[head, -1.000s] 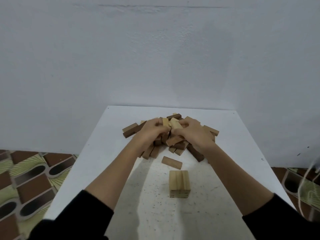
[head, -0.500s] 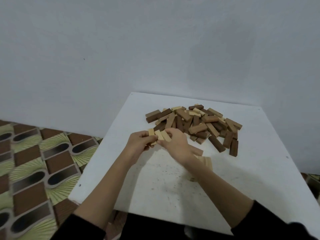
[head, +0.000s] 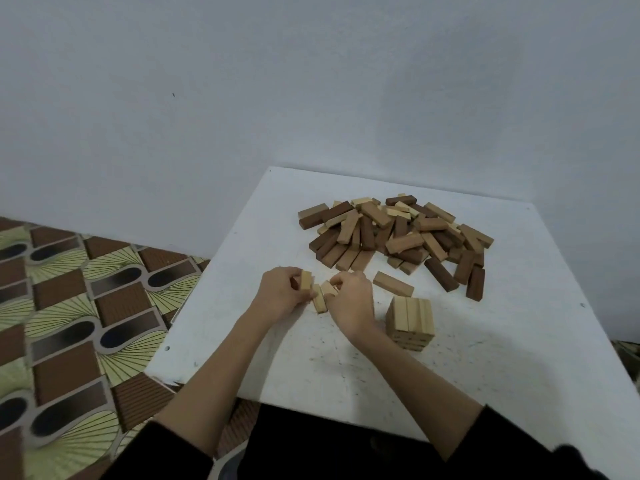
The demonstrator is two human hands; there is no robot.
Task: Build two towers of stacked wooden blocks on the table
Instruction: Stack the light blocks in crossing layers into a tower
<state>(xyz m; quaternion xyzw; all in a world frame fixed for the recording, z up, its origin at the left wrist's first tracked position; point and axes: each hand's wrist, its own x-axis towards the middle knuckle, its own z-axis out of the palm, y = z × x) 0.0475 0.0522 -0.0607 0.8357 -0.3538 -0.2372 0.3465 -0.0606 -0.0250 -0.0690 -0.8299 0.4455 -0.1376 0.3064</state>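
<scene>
both hands point(head: 313, 296) hide, seemingly, three pale blocks point(head: 319, 297) between them.

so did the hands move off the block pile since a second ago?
Yes. Left hand and right hand came toward the person, off the pile, near the small tower.

1. The tabletop point(head: 485, 358) is showing white with dark specks.
2. The pile of blocks point(head: 394, 233) is mixing pale tan and dark brown.
3. The small tower point(head: 411, 322) is looking light wood.
4. The floor point(head: 69, 306) is displaying brown, yellow-green and black shapes.
5. The sleeves point(head: 519, 448) are showing black.

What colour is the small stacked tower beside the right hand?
The tower is pale, light yellowish wood, lighter than many blocks in the pile; the head view shows it.
</scene>
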